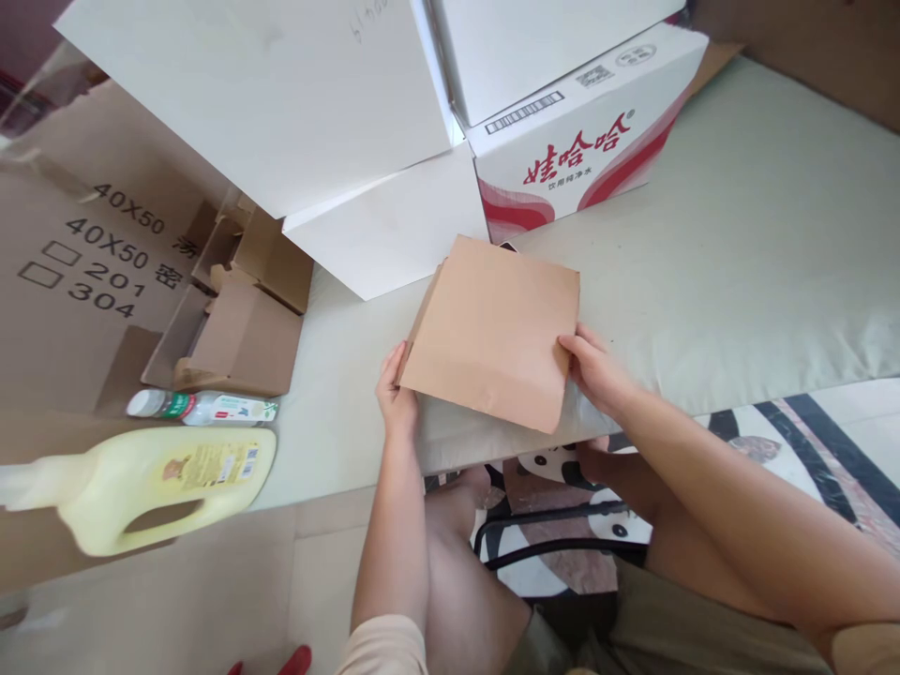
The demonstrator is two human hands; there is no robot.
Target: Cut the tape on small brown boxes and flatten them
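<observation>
Head view: carton (pixel 492 333) hides fingers of left hand (pixel 397 398).

A home packing corner: stacked white cartons (pixel 281 94), panda rug (pixel 773 431), detergent jug (pixel 161 478).

I hold a flat brown cardboard piece (pixel 492 328). It is plain, with no print, and almost square. It sits a bit crooked on the pale tabletop (pixel 738 262), near the front edge. My left hand (pixel 396 394) grips its left corner. My right hand (pixel 597 370) grips its right side.
</observation>
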